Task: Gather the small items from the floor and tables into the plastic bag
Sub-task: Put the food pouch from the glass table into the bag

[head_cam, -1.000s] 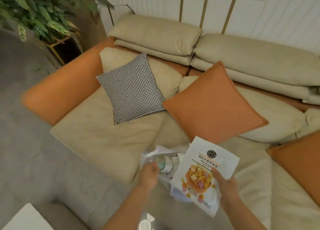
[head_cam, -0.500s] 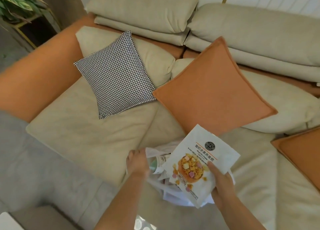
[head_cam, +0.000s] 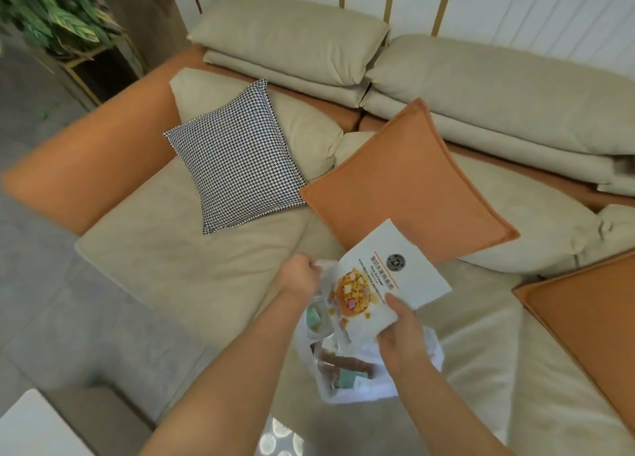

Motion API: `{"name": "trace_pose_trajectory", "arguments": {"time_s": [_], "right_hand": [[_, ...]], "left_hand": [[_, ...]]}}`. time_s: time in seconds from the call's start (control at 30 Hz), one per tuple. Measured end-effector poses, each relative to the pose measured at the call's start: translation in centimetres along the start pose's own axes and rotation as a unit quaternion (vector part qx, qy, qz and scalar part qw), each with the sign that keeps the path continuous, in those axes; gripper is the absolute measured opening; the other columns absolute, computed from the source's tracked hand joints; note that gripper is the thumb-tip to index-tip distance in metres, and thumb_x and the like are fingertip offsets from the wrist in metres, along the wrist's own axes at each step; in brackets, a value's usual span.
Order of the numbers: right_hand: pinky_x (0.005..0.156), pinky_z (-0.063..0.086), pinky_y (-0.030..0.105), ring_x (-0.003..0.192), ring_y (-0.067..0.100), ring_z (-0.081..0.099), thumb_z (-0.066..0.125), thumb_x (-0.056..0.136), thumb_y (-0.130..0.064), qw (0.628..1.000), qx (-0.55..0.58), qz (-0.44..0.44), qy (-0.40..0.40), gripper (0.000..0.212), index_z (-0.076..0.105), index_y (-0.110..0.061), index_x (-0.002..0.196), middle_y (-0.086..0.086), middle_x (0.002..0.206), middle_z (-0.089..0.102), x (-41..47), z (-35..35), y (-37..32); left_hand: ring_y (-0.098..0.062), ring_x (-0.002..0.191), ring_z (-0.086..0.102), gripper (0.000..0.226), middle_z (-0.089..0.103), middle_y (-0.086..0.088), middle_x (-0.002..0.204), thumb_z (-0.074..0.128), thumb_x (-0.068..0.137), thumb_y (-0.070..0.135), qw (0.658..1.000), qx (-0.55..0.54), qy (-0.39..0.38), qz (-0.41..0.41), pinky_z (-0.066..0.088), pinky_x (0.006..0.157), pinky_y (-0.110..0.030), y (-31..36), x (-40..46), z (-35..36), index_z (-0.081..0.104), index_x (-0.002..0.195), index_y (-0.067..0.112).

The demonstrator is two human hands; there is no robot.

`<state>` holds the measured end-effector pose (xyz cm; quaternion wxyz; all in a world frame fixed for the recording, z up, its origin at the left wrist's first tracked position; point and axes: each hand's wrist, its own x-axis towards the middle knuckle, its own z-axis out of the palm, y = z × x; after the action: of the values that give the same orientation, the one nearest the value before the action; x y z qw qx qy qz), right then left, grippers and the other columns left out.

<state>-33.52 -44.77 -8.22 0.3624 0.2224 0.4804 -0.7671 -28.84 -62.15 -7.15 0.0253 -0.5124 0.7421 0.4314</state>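
Note:
A thin white plastic bag [head_cam: 364, 383] hangs over the sofa seat's front, with brown and teal items showing through it. My left hand [head_cam: 299, 277] pinches the bag's upper left rim and holds the mouth up. My right hand [head_cam: 400, 335] grips a white cereal pouch [head_cam: 388, 280] printed with a bowl of colourful cereal. The pouch is tilted, its lower end dipping into the bag's mouth and its top corner still sticking out above.
A beige and orange sofa [head_cam: 192, 266] fills the view, carrying a houndstooth cushion [head_cam: 233, 167] and orange cushions [head_cam: 402, 187]. A potted plant [head_cam: 58, 12] stands at the back left. A white table corner [head_cam: 31, 428] sits at the lower left on grey floor.
My right hand has lowered and tilted the pouch into the bag's mouth. My left hand has lifted the rim higher, and the bag hangs lower and fuller in view.

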Motion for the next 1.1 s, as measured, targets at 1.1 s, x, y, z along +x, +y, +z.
{"name": "trace_pose_trajectory", "arguments": {"time_s": [1.1], "right_hand": [[0.082,0.049,0.031,0.077,0.018,0.052,0.060,0.087,-0.006,0.831,-0.529,-0.032,0.169,0.052,0.050,-0.022,0.136,0.007,0.115,0.044,2.3,-13.8,4.2]], "left_hand": [[-0.029,0.134,0.022,0.036,0.037,-0.005,0.130,0.046,0.093,0.041,0.890,0.324,-0.210,0.243,0.021,0.111,-0.039,-4.1,-1.4,9.7,0.050,0.129,0.033]]}}
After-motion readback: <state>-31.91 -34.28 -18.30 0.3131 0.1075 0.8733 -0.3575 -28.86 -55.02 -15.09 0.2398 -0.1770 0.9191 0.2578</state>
